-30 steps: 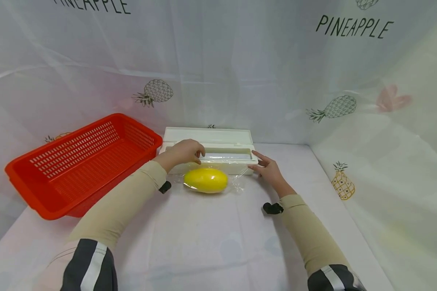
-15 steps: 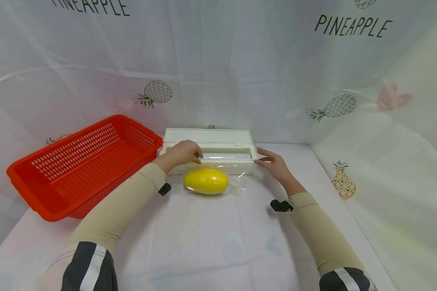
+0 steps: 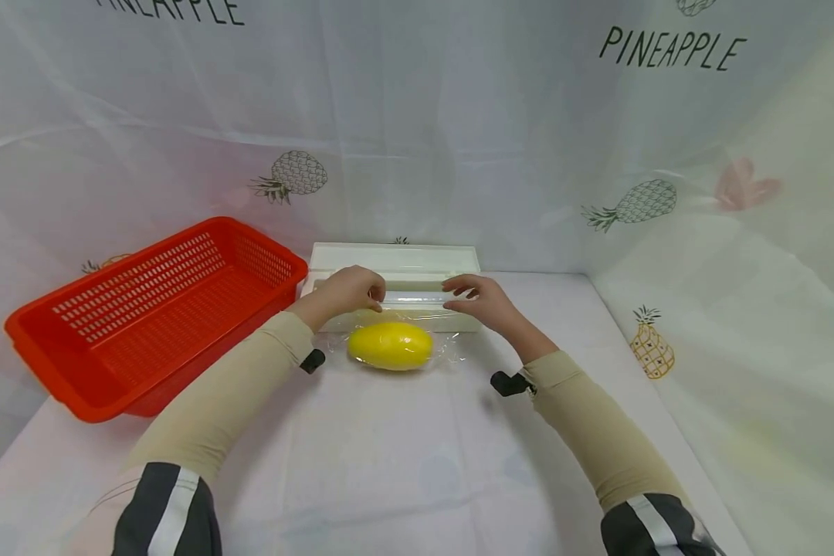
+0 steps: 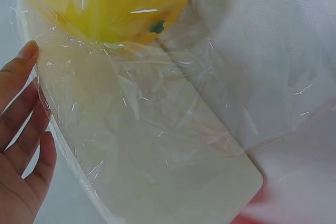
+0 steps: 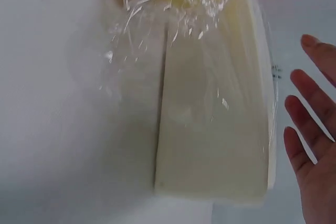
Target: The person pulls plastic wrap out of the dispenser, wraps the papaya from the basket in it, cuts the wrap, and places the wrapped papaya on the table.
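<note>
A yellow oval fruit (image 3: 390, 345) lies on the table under clear cling film (image 3: 450, 351), just in front of a white film dispenser box (image 3: 396, 257) with its lid raised. My left hand (image 3: 350, 289) rests on the left part of the box top. In the left wrist view its fingers (image 4: 21, 124) lie fairly straight beside the film (image 4: 157, 119) and the fruit (image 4: 105, 3). My right hand (image 3: 476, 297) is over the right part of the box. Its fingers (image 5: 310, 145) are spread and straight next to the box front (image 5: 215, 129).
A red perforated basket (image 3: 181, 270), with nothing in it, stands to the left of the box. A pineapple-print sheet covers the table (image 3: 403, 463) and hangs as a backdrop behind and to the right.
My right hand has moved left, from the table beside the box's right end onto the box top. The left hand, fruit and basket stay put.
</note>
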A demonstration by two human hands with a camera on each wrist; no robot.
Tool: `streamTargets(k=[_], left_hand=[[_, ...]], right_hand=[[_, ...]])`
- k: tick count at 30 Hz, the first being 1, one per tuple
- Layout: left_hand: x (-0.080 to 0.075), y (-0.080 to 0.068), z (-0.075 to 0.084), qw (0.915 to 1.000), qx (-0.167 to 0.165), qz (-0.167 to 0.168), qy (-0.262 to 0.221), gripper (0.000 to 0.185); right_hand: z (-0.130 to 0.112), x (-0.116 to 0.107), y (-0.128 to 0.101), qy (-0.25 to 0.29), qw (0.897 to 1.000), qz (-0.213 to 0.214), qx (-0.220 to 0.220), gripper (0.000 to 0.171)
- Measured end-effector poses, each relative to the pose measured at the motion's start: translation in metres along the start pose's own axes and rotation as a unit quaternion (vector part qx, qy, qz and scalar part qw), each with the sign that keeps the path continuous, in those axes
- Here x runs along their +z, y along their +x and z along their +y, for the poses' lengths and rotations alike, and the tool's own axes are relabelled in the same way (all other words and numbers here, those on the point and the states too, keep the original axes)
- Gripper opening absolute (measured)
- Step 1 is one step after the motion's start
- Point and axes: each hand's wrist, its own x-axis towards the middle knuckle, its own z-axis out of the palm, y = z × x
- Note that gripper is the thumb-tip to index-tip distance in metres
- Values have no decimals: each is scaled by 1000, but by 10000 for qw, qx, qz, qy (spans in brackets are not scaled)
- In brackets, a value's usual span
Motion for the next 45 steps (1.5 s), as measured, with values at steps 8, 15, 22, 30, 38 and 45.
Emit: streamTargets(k=[8,15,22,30,38,45], left_hand=[[3,2,-5,9999,-75,37,94,8],[2,1,-3,9998,-110,-51,151,8],[4,2,-2,9996,26,92,279,7],[2,-4,2,9995,171,91,238,8],[0,-9,7,9999,53,5,143,9],[2,-10,5,10000,-50,14,14,15]], right_hand=[[-19,23,24,-236,9949,-957,-227,32],[-28,32,29,-304,9893,-1400,-270,20],[-29,33,26,-620,9862,-1400,-636,21],[-29,39,17,-1087,9792,-1371,-1030,21],[-35,45,-2,-1563,9755,-1364,-727,74],[-38,45,-8,-1579,9758,-1144,-986,64]])
